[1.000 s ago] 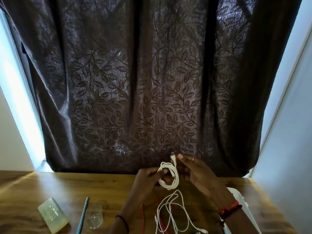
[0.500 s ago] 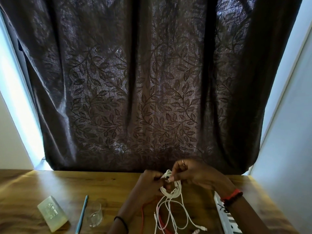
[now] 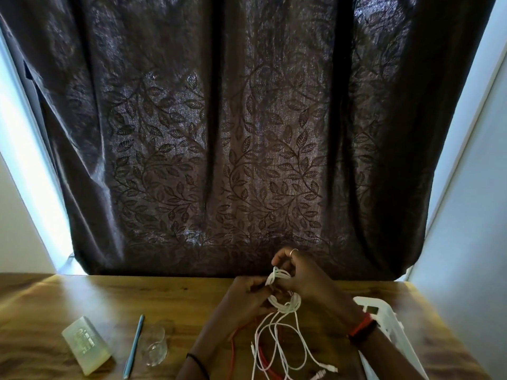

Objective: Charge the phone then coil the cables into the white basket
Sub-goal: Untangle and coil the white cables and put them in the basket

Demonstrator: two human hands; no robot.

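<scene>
Near the back edge of the table [image 3: 82, 292], just right of centre: left hand [image 3: 244, 303] and right hand [image 3: 307, 281] both closed on the white coil [image 3: 285, 304], raised a little above the wood. Left fingers clamped on the near side of the bundle; right fingertips [image 3: 275, 260] pinching the free white end at the top, now bent down against the loops rather than held out straight as 1 second back. Right hand also turned over and closed in on the coil since then, so most likely a tuck or last wrap to lock the loops, by the look of it. Coil a touch tighter and lower than before.

Below the hands, toward the front edge: loose white cables [image 3: 277, 346] hanging and trailing with plugs at the ends, and a red cable [image 3: 236, 341] lying under them, none of these coiled yet. White basket [image 3: 384, 322] at the right edge, just beside the right wrist, contents hidden by the arm. No phone visible.

Toward the front left corner: pale case [image 3: 85, 345], blue pen [image 3: 134, 345], clear glass [image 3: 156, 344], all apart from the work.

Judged: 1 coil nearly done, drop into the basket next, several cables left.
</scene>
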